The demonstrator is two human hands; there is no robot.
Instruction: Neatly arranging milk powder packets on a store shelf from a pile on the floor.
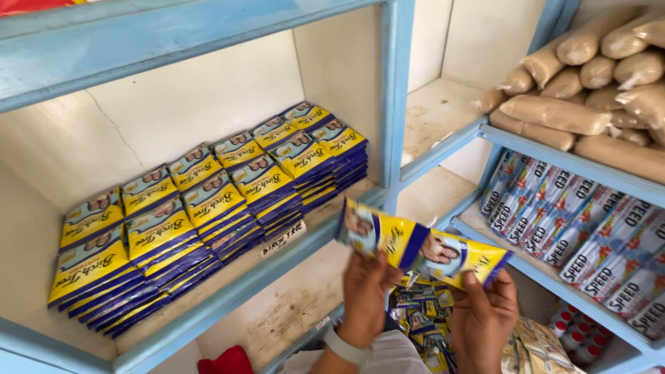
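Together, the left hand (365, 294) and right hand (483, 315) gripped a strip of yellow-and-blue sachets (422, 248) below the blue shelf (228, 294), whose matching sachet stacks (208, 215) sat above a small white label (283, 239).

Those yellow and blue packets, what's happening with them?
A person stands at a blue shelf, holding a linked strip of packets up between the left hand and right hand. Matching packets sit in neat stacks on the shelf. More lie in a pile below the hands.
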